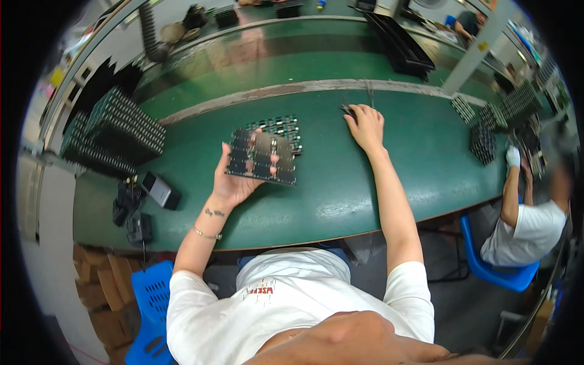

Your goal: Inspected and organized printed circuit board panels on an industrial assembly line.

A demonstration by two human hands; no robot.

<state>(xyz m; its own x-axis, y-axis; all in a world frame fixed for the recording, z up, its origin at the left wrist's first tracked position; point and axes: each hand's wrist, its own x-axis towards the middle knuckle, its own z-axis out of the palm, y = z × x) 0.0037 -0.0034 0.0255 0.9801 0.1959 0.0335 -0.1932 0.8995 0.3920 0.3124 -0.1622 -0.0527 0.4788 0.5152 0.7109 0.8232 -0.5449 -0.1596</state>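
My left hand (233,187) grips a dark circuit board panel (242,148), tilted above the near part of the table. Fingertips show through the openings in this panel. Just behind it, a second circuit board panel (283,126) with rows of small components lies on the table, partly covered from view. Farther right, my right hand (366,126) rests on the table with curled fingers. A small dark thing (345,110) shows at those fingertips, its kind unclear. Thin metal prongs (370,91) stick out beyond the knuckles.
Tall stacks of circuit boards (125,125) stand at the left of the green table (328,201). Near them sit a grey-black box (161,190) and black devices (140,228). A long black tray (399,45) lies beyond the ledge. At right, a gloved co-worker (526,228) sits beside more boards.
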